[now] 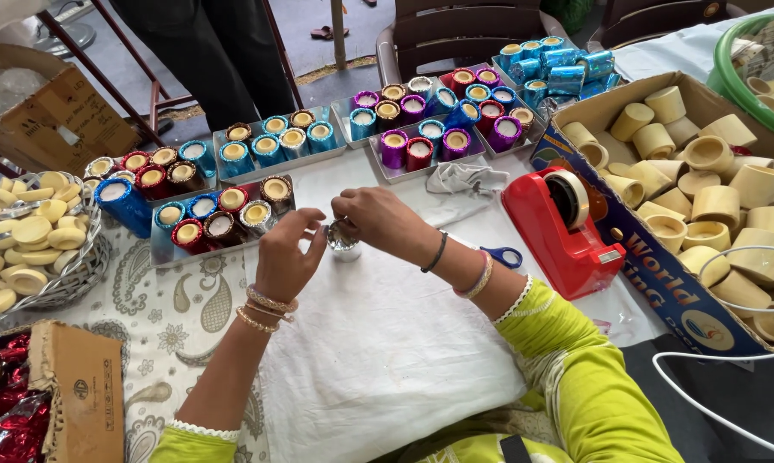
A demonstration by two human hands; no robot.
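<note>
Lime-green sleeves nearest the camera, over the near edge of the tabletop, itself covered by a white cloth. Left hand and right hand meeting at mid-table around a small silver-foiled cup. Cup standing upright on the cloth, between the two hands: left fingertips touching its left side, right fingers pinched on its rim from above. Both hands thus clasping the cup, neither one slack. Bangles on both wrists.

Just beyond the hands, toward the far edge, metal trays filled with foil-wrapped cups in red, blue, purple and silver, standing in rows. Crumpled grey cloth near the right hand, apart from it. Red tape dispenser to the right, near the right forearm; blue-handled scissors partly hidden behind that forearm. Cardboard box at the right edge, heaped with plain cream cups. Wire basket at the left edge, holding pale yellow discs. Brown cardboard packet at the near left corner.
</note>
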